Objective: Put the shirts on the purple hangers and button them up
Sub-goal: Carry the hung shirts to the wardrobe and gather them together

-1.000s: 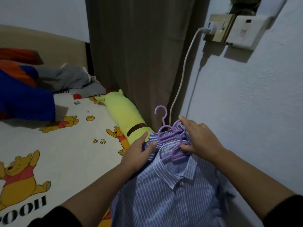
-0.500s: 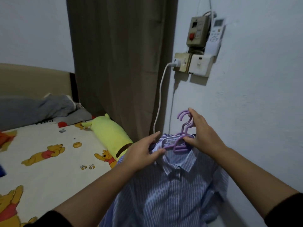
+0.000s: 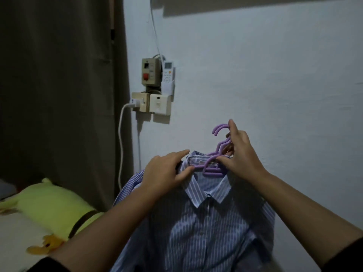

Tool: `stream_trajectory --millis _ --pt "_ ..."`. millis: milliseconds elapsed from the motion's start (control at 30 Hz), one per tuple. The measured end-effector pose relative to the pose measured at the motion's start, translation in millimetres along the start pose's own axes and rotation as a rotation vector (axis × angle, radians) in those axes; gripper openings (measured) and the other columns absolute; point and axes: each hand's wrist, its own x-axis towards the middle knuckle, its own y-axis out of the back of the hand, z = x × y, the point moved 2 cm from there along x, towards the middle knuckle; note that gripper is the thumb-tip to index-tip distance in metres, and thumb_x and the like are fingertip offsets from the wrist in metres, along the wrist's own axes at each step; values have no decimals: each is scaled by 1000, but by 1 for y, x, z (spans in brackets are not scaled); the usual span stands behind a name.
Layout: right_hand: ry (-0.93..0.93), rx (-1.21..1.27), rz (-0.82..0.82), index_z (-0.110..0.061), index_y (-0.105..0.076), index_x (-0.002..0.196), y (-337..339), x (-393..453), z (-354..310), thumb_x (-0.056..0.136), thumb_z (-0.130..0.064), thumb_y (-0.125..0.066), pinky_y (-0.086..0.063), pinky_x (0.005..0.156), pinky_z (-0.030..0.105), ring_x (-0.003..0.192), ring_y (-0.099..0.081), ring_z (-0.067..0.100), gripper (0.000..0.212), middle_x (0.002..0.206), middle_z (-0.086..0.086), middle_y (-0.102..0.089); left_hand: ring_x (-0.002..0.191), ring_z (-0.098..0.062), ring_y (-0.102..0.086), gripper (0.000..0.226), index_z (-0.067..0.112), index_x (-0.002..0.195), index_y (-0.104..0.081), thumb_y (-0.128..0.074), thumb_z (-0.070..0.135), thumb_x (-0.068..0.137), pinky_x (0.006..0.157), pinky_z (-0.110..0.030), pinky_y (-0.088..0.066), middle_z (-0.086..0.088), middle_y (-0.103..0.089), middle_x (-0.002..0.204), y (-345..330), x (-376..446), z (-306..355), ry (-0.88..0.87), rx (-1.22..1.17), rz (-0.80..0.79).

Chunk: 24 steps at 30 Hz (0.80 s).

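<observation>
Reaching up and forward, both forearms rise from the lower corners toward the wall (image 3: 275, 85). The right hand (image 3: 242, 154) is turned palm-away, index finger stretched up along the hooks, thumb and the other fingers pinching the necks of the hangers (image 3: 214, 165); at least two purple hangers sit bunched together in that grip, hooks pointing left. The left hand (image 3: 165, 173) lies at the left side of the collar (image 3: 208, 193), index finger extended along the collar's back edge and thumb pressed to the fabric, so it pinches the cloth near the left hanger arm. The shirt (image 3: 200, 232), blue with white stripes, hangs just below both hands, front toward the camera, collar spread and its placket running straight down; whether the buttons are done cannot be made out. Its neck sits directly under the right hand's grip. Left of the shirt a white cable (image 3: 120, 144) drops from a socket (image 3: 140, 102), beside a brown curtain (image 3: 59, 85) and a yellow-green bolster (image 3: 55, 205) on the bed.
</observation>
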Motion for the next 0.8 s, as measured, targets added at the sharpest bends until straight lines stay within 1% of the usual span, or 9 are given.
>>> stream_trajectory --millis 100,233,333,467,600,667,733,767,800 --pt "-59 -62 54 -23 0 151 44 -18 17 78 -14 -76 -39 66 -4 80 -48 0 105 113 -1 -31 103 -17 -62 56 34 135 -52 -54 60 86 80 -29 -43 4 -66 120 -19 19 44 -34 -55 -7" --pt "-103 -152 151 -25 -1 150 109 -50 42 78 -16 -76 -37 66 -5 79 -48 -2 104 113 -3 -32 92 -12 -61 48 44 125 -59 -58 64 81 65 -25 -38 10 -66 97 -41 42 106 -24 -184 -20" --pt "-108 -213 212 -25 -2 150 161 -76 56 78 -15 -76 -36 65 -6 79 -48 -3 104 113 -3 -32 82 -10 -56 48 45 123 -60 -60 64 79 60 -26 -32 12 -55 80 -52 58 158 -52 -263 -57" --pt "-116 -300 279 -32 1 146 240 -117 72 80 -20 -74 -39 65 -3 79 -51 -2 101 117 -7 -31 77 -6 -52 47 41 120 -64 -66 60 77 58 -25 -33 15 -55 74 -64 74 240 -113 -447 -63" --pt "-130 -412 354 -37 -1 146 324 -166 84 83 -32 -70 -45 66 8 84 -58 8 94 136 -2 -39 80 -12 -60 46 36 117 -68 -73 52 74 61 -27 -37 9 -66 82 -71 84 329 -191 -660 -50" --pt "-143 -479 370 -37 -2 146 364 -196 84 83 -38 -67 -46 77 15 94 -57 10 91 143 2 -39 78 -12 -60 45 34 116 -68 -74 49 75 62 -27 -40 7 -67 84 -72 86 374 -233 -746 -49" --pt "-97 -607 385 -35 -10 146 399 -230 81 83 -51 -61 -49 92 35 111 -52 17 83 144 7 -39 78 -12 -61 45 33 115 -69 -75 48 73 66 -31 -48 6 -70 86 -74 87 419 -268 -840 -52" --pt "-43 -727 387 -31 -15 147 415 -248 82 84 -60 -53 -46 97 45 118 -48 22 79 144 9 -39 80 -12 -63 46 33 114 -69 -77 49 72 71 -33 -51 6 -71 88 -74 87 440 -281 -903 -54" --pt "-2 -861 378 -26 -18 147 432 -268 85 85 -67 -44 -41 101 49 124 -43 25 79 143 10 -37 82 -11 -65 48 33 112 -70 -79 51 69 75 -35 -53 7 -72 89 -73 87 460 -293 -973 -56"
